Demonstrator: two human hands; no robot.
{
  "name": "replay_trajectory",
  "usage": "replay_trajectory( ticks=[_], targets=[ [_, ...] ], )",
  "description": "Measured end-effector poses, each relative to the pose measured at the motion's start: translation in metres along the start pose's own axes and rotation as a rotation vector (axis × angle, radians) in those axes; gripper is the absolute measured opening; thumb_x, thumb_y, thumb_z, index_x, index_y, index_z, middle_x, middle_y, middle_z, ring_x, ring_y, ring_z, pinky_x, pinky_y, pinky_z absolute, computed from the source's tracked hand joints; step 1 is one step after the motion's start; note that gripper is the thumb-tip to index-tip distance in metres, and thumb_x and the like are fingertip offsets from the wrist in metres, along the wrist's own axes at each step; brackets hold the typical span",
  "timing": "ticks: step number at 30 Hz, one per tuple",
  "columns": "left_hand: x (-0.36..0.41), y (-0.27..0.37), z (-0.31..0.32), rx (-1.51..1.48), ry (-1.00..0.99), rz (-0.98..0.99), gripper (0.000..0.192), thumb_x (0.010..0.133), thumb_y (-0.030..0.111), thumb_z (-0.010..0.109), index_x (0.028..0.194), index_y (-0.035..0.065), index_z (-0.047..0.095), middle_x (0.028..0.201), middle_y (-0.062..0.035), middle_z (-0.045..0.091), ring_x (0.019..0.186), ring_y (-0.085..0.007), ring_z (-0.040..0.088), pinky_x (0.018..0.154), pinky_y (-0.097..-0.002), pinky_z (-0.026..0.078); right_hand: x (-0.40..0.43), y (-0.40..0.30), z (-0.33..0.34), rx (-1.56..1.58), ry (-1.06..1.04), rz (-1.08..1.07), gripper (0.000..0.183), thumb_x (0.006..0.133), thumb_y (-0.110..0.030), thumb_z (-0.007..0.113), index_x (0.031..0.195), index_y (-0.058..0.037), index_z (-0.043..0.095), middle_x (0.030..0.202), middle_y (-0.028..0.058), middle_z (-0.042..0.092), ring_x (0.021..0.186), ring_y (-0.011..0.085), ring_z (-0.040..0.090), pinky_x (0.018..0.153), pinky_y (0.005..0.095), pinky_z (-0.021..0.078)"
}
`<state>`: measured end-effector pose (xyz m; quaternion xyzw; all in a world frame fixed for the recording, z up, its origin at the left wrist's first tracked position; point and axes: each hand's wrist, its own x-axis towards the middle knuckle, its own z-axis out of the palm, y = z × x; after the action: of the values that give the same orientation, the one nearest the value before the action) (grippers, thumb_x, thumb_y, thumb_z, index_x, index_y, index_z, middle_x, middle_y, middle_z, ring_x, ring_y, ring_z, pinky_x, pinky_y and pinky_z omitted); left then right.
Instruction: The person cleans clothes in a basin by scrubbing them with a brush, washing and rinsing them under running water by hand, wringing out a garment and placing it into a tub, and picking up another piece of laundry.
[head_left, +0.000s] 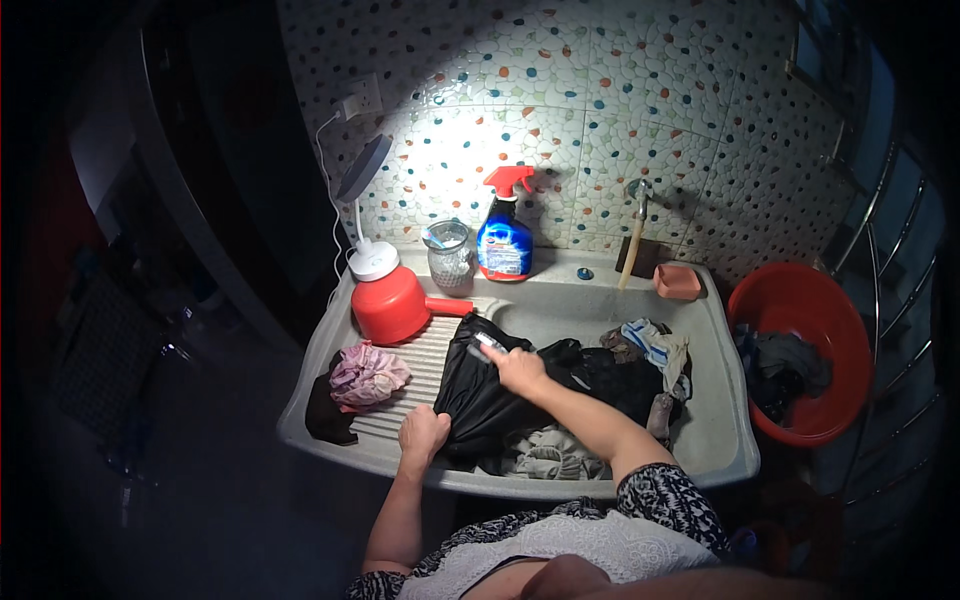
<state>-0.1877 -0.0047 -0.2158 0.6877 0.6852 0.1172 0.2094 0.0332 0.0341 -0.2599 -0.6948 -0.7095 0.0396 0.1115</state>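
My left hand (424, 433) is closed on the near left edge of a wet black garment (480, 394), drawing its fabric into folds. My right hand (520, 370) grips a small pale brush (486, 345) against the upper part of that garment; its bristles are hidden. The garment lies over the ribbed washboard (420, 384) and runs into the basin of a stone laundry sink (716, 420). Below my right forearm, light grey clothing (555, 454) is bunched at the front. A blue-striped white cloth (651, 341) lies on dark laundry at the right.
A red dipper (390, 304) sits on the washboard's far left, with a lamp (373, 261) above it. Pink cloth (369, 376) lies left. A glass jar (450, 262), spray bottle (505, 236) and soap dish (677, 282) line the back ledge, near the tap (640, 196). A red tub (840, 337) stands right.
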Motion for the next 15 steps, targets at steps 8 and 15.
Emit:
replay_trajectory(
  ticks=[8,15],
  targets=[
    [0.011,-0.02,0.01,-0.007,-0.055,0.039,0.038,0.065,0.027,0.05,0.08,-0.0055,0.065,0.085,-0.0295,0.061,0.084,-0.0425,0.06,0.079,-0.0468,0.047,-0.048,-0.058,-0.011,0.129,-0.16,-0.388,0.056,0.08,-0.016,0.047,0.131,-0.0367,0.039,0.072,0.0208,0.06,0.063,0.0351,0.063,0.056,0.0429,0.0521],
    [0.015,-0.018,0.005,0.024,-0.126,0.082,0.039,0.064,0.027,0.05,0.081,-0.0042,0.066,0.083,-0.0288,0.061,0.084,-0.0417,0.06,0.079,-0.0456,0.047,0.021,-0.022,-0.026,0.027,-0.106,-0.098,0.038,0.084,-0.018,0.044,0.121,-0.0265,0.048,0.083,0.0169,0.064,0.076,0.034,0.065,0.06,0.0455,0.0517]
  ],
)
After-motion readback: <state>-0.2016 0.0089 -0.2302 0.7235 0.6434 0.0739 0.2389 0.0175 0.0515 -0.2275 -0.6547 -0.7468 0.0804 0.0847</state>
